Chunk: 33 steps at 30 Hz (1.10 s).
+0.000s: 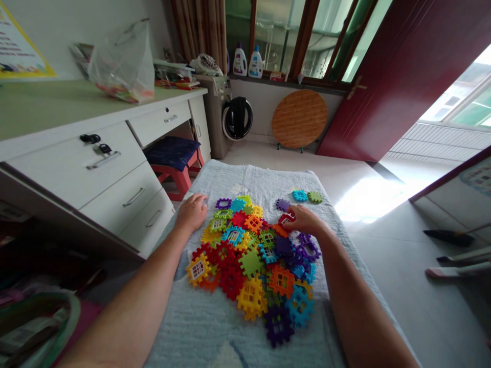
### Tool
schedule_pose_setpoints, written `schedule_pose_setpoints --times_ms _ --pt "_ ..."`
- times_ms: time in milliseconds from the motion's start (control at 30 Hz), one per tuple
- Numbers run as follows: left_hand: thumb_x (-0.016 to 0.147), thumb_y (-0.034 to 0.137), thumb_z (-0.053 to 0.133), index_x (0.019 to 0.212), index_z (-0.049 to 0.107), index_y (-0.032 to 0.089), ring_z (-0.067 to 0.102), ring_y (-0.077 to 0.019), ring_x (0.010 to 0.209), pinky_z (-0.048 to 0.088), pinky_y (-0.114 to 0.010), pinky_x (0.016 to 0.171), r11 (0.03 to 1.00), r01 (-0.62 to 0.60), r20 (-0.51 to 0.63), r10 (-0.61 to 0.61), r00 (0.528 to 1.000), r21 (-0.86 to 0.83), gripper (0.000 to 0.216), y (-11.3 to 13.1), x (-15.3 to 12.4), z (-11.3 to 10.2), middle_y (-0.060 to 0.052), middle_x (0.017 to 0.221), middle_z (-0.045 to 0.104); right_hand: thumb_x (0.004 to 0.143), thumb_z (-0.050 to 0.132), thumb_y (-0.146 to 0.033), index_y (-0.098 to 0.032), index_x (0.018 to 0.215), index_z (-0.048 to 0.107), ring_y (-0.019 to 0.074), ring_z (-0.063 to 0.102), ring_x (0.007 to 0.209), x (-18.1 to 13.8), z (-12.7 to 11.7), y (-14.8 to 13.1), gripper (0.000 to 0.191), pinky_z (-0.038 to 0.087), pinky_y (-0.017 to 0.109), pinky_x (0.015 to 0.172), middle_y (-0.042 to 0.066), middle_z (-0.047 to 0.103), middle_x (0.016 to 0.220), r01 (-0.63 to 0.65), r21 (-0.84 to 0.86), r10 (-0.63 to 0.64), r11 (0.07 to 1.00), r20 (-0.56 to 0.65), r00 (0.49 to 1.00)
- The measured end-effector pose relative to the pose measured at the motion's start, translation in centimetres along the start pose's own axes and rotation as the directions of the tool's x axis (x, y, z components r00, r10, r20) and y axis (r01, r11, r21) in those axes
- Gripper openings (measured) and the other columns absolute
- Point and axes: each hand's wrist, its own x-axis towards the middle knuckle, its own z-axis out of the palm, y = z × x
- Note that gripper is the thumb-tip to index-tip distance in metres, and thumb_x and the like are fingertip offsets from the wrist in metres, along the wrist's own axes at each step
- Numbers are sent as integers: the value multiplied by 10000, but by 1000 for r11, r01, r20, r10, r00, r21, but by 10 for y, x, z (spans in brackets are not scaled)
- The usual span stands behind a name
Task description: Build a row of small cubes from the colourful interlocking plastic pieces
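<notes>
On a cloth-covered table lies a heap of colourful plastic interlocking tiles [251, 263], toothed at the edges, several with window-like lattices. My right hand [307, 220] is at the heap's far right side, its fingers closed on a red tile [286, 219] with a white window insert. Right below that tile sits an orange tile [281, 230]. My left hand [192, 210] rests on the cloth left of the heap, holding nothing, fingers loosely bent and apart. Beyond my right hand lie a purple tile [283, 204], a blue tile [299, 196] and a green tile [315, 197], separate from the heap.
A pale blue cloth [261, 176] covers the table. To the left stand a white desk [111, 176] with drawers and a red stool [176, 158]. A washing machine [218, 117], a round wooden tabletop [299, 118] and a red door [383, 76] are farther back.
</notes>
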Motion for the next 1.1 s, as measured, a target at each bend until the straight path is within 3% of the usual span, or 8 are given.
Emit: schedule_pose_setpoints --times_ms 133,467,667,867,1100 --pt "821 231 417 1131 611 177 559 -256 1146 438 -401 1016 1000 -1 -8 1 1000 4 370 0 0 0 -114 1210 625 589 710 -366 -195 722 584 165 489 680 0 2 -3 251 388 282 601 36 560 755 -34 -52 34 998 3 999" --pt "820 232 419 1131 616 157 557 -259 1147 426 -393 1032 1000 -2 0 2 1000 -2 375 1 0 -2 -125 1213 618 648 664 -307 -192 752 606 178 520 719 -2 -4 -8 166 399 274 630 59 597 791 -41 -128 43 991 16 999" --pt "822 229 421 1134 612 161 556 -257 1151 426 -398 1032 1000 8 -2 -8 1000 6 372 1 0 0 -120 1226 616 642 696 -415 -181 798 615 221 543 788 -2 1 -12 293 412 297 666 85 612 836 -68 -163 69 984 3 998" --pt "822 225 417 1124 617 156 564 -255 1132 436 -390 1015 1000 -8 -6 8 1000 13 369 2 0 -2 -118 1196 627 651 682 -351 -143 867 628 222 570 831 0 6 -18 304 431 286 715 115 619 920 -108 -171 111 979 9 994" --pt "821 227 417 1132 618 135 550 -263 1161 422 -397 1031 1000 -3 -2 3 1000 15 382 1 1 -1 -137 1221 614 677 668 -411 -138 921 648 263 583 902 0 10 -23 367 428 310 756 145 610 994 -97 -233 107 968 34 994"
